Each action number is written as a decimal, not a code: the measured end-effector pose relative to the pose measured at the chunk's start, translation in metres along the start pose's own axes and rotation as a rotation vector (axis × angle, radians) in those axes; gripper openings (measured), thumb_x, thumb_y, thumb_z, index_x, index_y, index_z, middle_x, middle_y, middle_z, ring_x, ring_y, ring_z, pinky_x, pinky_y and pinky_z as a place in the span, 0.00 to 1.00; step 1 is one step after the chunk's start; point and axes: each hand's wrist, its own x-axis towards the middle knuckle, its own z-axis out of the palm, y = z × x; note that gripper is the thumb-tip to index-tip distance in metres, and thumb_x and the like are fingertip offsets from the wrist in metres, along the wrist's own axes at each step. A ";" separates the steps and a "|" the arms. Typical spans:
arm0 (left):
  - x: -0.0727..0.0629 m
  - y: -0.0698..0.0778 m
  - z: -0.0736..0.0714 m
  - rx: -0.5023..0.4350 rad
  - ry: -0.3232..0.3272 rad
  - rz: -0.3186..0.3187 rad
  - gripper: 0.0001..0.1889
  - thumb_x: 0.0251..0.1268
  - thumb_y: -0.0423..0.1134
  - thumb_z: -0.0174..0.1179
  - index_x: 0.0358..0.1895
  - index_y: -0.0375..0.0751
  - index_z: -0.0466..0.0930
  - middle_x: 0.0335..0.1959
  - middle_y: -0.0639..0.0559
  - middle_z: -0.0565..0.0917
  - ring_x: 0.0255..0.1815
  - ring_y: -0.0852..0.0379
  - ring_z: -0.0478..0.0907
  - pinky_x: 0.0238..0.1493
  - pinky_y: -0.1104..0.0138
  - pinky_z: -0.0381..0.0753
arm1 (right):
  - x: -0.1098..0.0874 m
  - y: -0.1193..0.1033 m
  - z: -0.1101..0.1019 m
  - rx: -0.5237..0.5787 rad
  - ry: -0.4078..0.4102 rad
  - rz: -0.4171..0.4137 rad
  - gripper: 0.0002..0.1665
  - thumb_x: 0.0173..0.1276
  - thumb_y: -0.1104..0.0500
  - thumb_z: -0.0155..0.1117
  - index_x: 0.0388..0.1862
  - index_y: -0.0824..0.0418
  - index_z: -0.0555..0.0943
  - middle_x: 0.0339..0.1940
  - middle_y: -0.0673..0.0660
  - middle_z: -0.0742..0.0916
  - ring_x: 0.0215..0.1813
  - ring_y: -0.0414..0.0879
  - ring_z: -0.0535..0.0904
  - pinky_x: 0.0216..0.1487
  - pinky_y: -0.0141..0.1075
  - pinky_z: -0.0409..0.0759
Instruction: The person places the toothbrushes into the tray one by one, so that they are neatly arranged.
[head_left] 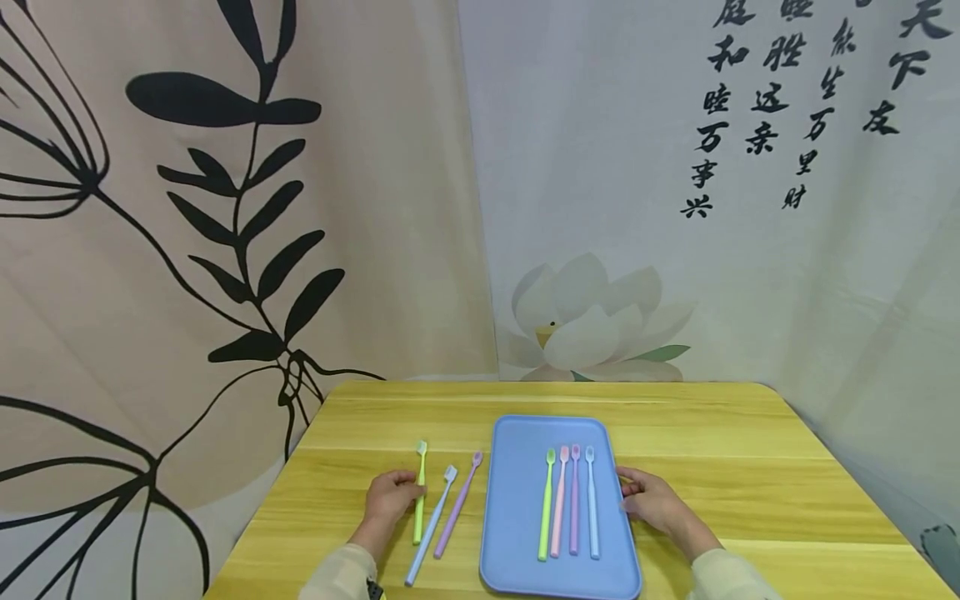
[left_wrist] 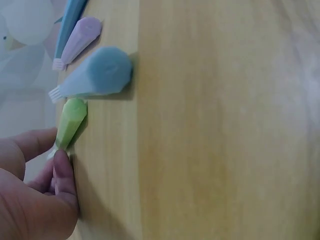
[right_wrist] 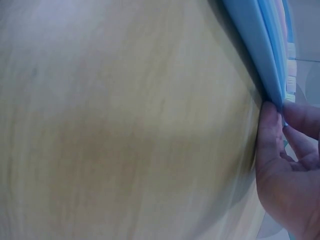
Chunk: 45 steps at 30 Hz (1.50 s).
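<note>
My left hand (head_left: 392, 497) pinches a green toothbrush (head_left: 418, 525) between thumb and fingers, left of the tray. The same green toothbrush (left_wrist: 71, 120) points handle end toward the camera in the left wrist view. Just right of it on the table lie a blue toothbrush (head_left: 427, 537) and a purple toothbrush (head_left: 454, 518), both slanted. On the right, my right hand (head_left: 651, 498) grips the right rim of a blue tray (head_left: 517, 500), with thumb and fingers at its edge. Inside the tray, green (head_left: 546, 508), pink (head_left: 558, 512), purple (head_left: 574, 508) and blue (head_left: 593, 512) toothbrushes lie side by side, heads away from me.
The wooden table (head_left: 720, 467) extends on both sides of the tray. Behind its far edge hangs a pale curtain (head_left: 405, 208) printed with dark plants, a white flower and written characters.
</note>
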 end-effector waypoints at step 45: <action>0.000 0.023 0.000 0.151 0.088 -0.008 0.17 0.58 0.34 0.61 0.46 0.24 0.84 0.43 0.33 0.84 0.40 0.44 0.80 0.38 0.58 0.81 | 0.002 0.005 -0.001 0.012 0.014 -0.008 0.37 0.55 0.77 0.59 0.68 0.76 0.68 0.39 0.62 0.78 0.42 0.51 0.76 0.41 0.42 0.83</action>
